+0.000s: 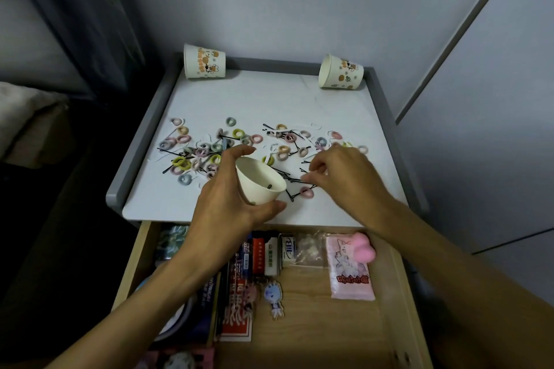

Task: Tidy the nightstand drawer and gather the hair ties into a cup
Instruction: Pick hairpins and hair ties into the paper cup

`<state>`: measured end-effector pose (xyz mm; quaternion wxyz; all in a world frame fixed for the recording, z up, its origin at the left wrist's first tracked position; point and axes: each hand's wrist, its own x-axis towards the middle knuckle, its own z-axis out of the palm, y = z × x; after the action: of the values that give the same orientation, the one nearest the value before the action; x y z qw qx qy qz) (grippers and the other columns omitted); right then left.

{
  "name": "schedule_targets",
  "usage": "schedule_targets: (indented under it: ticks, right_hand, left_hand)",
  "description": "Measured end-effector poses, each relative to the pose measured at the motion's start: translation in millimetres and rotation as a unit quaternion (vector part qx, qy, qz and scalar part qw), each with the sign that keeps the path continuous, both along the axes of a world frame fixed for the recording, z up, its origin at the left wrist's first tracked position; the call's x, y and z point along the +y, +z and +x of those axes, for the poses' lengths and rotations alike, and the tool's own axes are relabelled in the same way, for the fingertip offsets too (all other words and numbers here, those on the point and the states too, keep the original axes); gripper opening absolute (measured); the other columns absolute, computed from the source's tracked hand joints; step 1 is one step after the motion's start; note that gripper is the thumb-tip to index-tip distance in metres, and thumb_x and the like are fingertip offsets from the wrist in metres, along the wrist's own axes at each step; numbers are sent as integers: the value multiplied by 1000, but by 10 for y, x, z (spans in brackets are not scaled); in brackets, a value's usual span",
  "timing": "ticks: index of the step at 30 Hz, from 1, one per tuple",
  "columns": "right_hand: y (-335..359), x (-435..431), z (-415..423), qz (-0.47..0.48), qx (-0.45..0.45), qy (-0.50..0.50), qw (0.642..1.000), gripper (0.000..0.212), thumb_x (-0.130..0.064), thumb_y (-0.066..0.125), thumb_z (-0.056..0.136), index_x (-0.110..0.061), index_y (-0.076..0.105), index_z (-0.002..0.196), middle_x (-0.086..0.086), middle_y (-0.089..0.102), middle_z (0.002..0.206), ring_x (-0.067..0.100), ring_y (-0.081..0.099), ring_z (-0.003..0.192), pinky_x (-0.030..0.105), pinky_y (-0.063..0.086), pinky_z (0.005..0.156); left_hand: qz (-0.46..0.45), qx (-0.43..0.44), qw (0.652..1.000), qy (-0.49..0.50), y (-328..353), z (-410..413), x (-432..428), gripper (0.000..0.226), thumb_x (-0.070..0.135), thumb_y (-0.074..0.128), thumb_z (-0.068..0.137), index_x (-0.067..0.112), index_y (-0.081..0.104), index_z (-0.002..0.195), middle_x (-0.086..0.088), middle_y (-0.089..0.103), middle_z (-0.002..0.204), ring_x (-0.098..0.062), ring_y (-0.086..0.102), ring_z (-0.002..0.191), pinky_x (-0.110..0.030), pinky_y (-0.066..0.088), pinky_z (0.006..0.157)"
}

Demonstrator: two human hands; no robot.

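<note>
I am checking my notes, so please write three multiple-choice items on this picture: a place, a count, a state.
1. Where is the pink pouch? A) in a cup B) in the drawer C) on the bed
2. How many cups show? A) one B) two C) three
3. What does the left hand do? A) holds a cup B) lies flat C) pulls a handle

1 B: it lies in the open drawer.
2 C: left cup and right cup at the back, held cup in front.
3 A: its fingers curl round the held cup.
</note>
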<state>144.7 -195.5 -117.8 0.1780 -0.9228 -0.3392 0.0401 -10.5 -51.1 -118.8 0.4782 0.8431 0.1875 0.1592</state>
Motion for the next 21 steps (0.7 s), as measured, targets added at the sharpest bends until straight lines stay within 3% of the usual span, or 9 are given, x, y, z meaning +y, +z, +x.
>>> schedule_targets:
  ticks: [4, 7, 12, 15, 18, 21]
  right_hand:
    - [-56, 101, -87, -46, -7, -12, 999, 23, -34, 75, 84, -13, 75, 91, 5, 72, 84, 22, 67, 85, 27, 45, 67]
    - [-26, 131, -110, -50, -20, -20, 998, 15, -28, 69, 90, -17, 76, 97, 5, 72, 95, 22, 66, 95, 24, 35, 66]
    - [-55, 164, -78, -123, -89, 37, 988, 8, -10, 66, 91, -13, 70, 98, 6, 65, 102, 23, 61, 101, 27, 32, 67]
    - [-100, 136, -48, -141, -144, 73, 977, 28, 4, 63, 86, -10, 62, 110, 7, 63, 108, 24, 57, 104, 28, 30, 69]
    - [-13, 86, 28, -85, -144, 63, 984, 31, 9, 57, 87, -13, 59, 109, 4, 64, 96, 23, 62, 90, 30, 40, 68]
    - [159, 90, 73, 55, -38, 96, 993, 11, -11, 61, 94, -20, 63, 100, -11, 62, 84, 9, 57, 77, 26, 42, 70]
  left_hand:
    - [-1, -3, 1000, 1, 3, -7, 11, 84, 32, 87, 67, 37, 36, 133, 14, 54, 115, -9, 60, 96, -27, 56, 76]
    - [-5, -9, 1000, 2, 5, -25, 33, 82, 33, 87, 67, 37, 37, 131, 21, 54, 110, -4, 60, 95, -21, 54, 72]
    - [-2, -9, 1000, 3, 15, -36, 38, 81, 34, 87, 67, 40, 36, 130, 24, 52, 110, -4, 59, 97, -27, 55, 76]
    - [6, -7, 1000, 4, 3, -27, 48, 82, 34, 88, 67, 42, 35, 129, 19, 54, 113, -7, 60, 99, -28, 55, 78]
    - [15, 4, 1000, 0, -8, -14, 55, 83, 34, 88, 67, 42, 34, 130, 10, 57, 117, -14, 61, 99, -31, 55, 80]
    - [20, 13, 1000, -7, -18, -6, 61, 85, 33, 88, 67, 42, 32, 131, 8, 57, 118, -16, 61, 98, -37, 56, 80]
